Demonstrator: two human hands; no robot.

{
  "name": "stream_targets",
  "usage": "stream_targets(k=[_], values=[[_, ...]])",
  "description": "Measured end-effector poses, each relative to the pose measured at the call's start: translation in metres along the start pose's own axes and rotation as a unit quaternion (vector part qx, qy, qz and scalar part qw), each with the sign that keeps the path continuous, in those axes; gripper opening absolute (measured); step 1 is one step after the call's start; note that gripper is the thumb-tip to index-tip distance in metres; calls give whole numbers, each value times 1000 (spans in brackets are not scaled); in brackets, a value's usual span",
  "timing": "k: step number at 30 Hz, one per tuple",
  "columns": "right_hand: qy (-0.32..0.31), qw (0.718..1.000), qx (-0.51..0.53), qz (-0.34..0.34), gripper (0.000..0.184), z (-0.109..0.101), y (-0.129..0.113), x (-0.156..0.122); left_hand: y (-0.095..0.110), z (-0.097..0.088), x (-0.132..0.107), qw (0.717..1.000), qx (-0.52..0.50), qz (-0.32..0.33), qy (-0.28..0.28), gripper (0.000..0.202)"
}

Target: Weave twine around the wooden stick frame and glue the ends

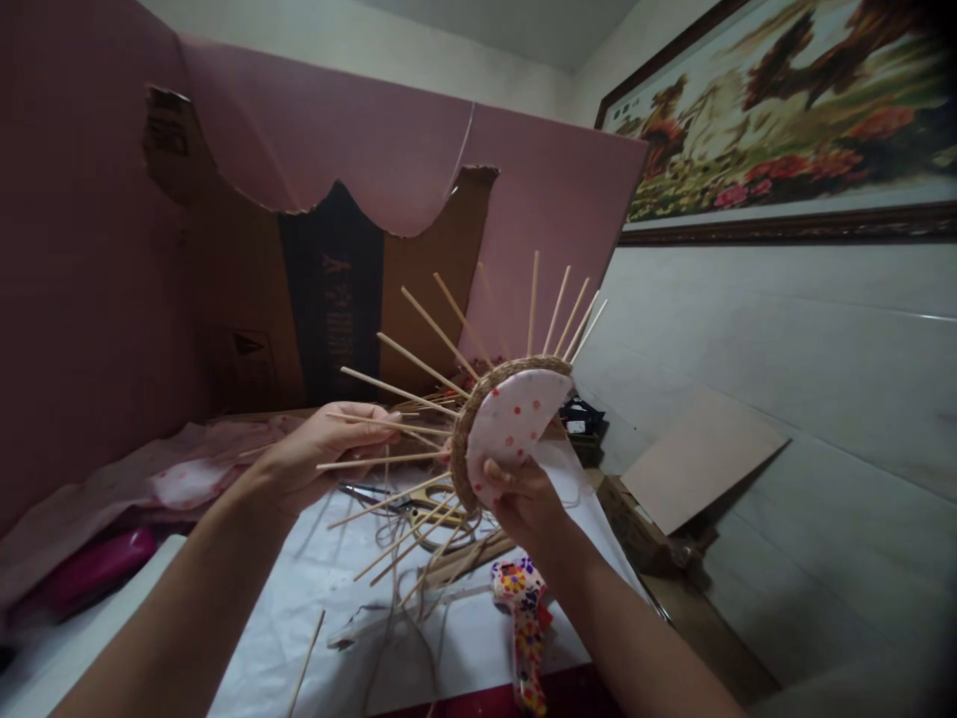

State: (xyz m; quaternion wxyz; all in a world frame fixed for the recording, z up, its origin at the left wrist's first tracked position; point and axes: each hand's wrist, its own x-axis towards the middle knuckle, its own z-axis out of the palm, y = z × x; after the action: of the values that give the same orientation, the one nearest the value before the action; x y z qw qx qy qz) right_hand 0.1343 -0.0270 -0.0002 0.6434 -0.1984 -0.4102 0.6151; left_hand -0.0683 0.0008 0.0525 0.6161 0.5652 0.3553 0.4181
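Observation:
My right hand [523, 499] grips a half-round woven base [515, 424] by its lower part, with the thumb on white cloth that has red dots. A braided twine rim [470, 424] runs along its curved edge. Several thin wooden sticks [426, 317] fan outward from that rim. To the left, my left hand [329, 444] is closed among the sticks, its fingertips pinching a thin strand of twine [423, 439] that leads to the rim. One stick passes across the fingers. Loose twine [430, 648] hangs and lies below the base.
Yellow-handled scissors [434, 499] lie on the white-covered table [284, 568] behind the sticks. A flower-patterned glue gun [527, 618] is at the front, near a loose stick [306, 658]. Dotted cloth [194, 484] lies at left. A cut cardboard box [434, 289] stands behind; more cardboard [703, 459] is right.

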Motion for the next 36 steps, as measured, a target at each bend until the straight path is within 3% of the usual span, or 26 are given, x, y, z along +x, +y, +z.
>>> stream_targets(k=[5, 8, 12, 16, 19, 25, 28, 30, 33, 36], values=[[-30, 999, -15, 10, 46, 2, -4, 0, 11, -3, -6, 999, -11, -21, -38, 38], [-46, 999, -20, -14, 52, 5, -8, 0, 16, -6, -12, 999, -27, -8, -26, 36], [-21, 999, -10, -26, 54, 0, -4, 3, 20, -10, -19, 998, -57, 2, -6, 31], [8, 1000, 3, 2, 43, -10, 3, 7, 21, -9, -20, 995, 11, 36, 95, 23], [22, 1000, 8, -3, 43, -13, 5, 9, 21, -7, -19, 977, 70, 86, 182, 21], [52, 998, 0, -27, 43, -7, 3, 11, 22, -2, -20, 915, 187, 239, 266, 14], [52, 998, -22, -28, 28, -4, 4, 12, 21, 12, -28, 879, 234, 275, 312, 12], [38, 998, -42, -26, 22, -4, 5, 12, 18, 25, -34, 877, 274, 280, 279, 11], [43, 997, -47, -39, 24, -3, 6, 11, 9, 47, -41, 880, 342, 303, 129, 10], [39, 997, -41, -50, 27, -1, 5, 10, -2, 64, -43, 862, 398, 311, 28, 14]])
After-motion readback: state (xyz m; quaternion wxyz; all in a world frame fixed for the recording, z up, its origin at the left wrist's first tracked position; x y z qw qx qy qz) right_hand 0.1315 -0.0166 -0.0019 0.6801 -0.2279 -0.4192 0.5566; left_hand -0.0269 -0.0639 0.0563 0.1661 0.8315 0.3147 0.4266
